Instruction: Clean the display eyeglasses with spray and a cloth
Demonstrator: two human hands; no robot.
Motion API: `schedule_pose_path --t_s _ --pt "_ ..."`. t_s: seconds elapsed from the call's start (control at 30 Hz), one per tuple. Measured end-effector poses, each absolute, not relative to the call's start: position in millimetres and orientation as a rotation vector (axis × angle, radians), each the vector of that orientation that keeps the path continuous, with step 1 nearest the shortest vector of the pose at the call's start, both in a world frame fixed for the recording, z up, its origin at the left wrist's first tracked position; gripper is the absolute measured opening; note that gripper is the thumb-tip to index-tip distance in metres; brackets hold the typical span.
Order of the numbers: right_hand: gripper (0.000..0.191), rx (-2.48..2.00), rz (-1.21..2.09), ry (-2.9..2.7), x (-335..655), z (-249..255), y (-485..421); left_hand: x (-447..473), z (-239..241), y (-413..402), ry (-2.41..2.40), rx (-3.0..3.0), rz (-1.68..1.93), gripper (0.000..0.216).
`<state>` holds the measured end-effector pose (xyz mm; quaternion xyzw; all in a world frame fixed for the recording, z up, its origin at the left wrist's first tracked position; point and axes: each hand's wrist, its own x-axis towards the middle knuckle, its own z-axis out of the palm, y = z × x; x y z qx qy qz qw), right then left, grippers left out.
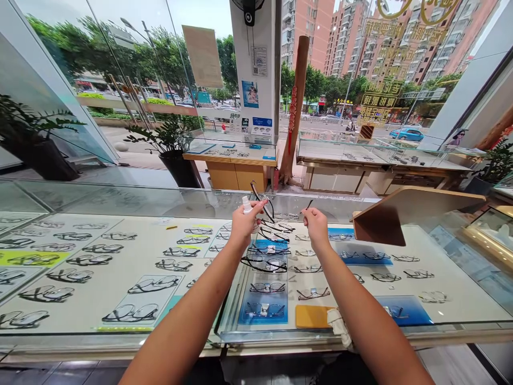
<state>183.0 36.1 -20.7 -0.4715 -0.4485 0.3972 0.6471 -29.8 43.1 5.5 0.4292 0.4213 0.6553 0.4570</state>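
Note:
My left hand (241, 224) is closed around a small white spray bottle (247, 203), held up over the glass counter (120, 200). A pair of black-framed glasses (261, 205) hangs in the air just right of the bottle. My right hand (316, 224) is closed in a pinch on the thin tip of one of its temples (309, 205). Whether the left hand also touches the frame, I cannot tell. Below both hands, several more black-framed glasses (264, 263) lie on the counter top.
The display case holds rows of glasses on white and blue trays (262, 313). A yellow cloth (310, 316) and a white cloth (337, 325) lie near the front edge. A tilted wooden board (401, 214) stands at the right. More display cases and potted plants stand beyond.

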Motion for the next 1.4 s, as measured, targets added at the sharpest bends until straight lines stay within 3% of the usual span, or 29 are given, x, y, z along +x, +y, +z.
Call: schedule_pose_path --t_s 0.27,0.4,0.73,1.13,1.4 --pt "0.031 -1.119 0.921 -1.04 180 -25 36 -27 3 39 1.108 1.152 1.665 0.051" --pt "0.028 -1.124 0.762 -1.053 175 -19 25 -26 -2 38 1.185 1.356 1.69 0.044" --pt "0.048 -0.953 0.635 -1.726 151 -12 -7 -15 0 19 1.064 1.683 1.725 0.026" --pt "0.064 -1.1 0.406 -1.518 167 -7 1 -17 -4 21 1.182 1.923 1.589 0.027" --pt "0.055 -1.019 0.342 -1.448 178 1 2 -16 -1 19 1.134 1.925 1.495 0.029"
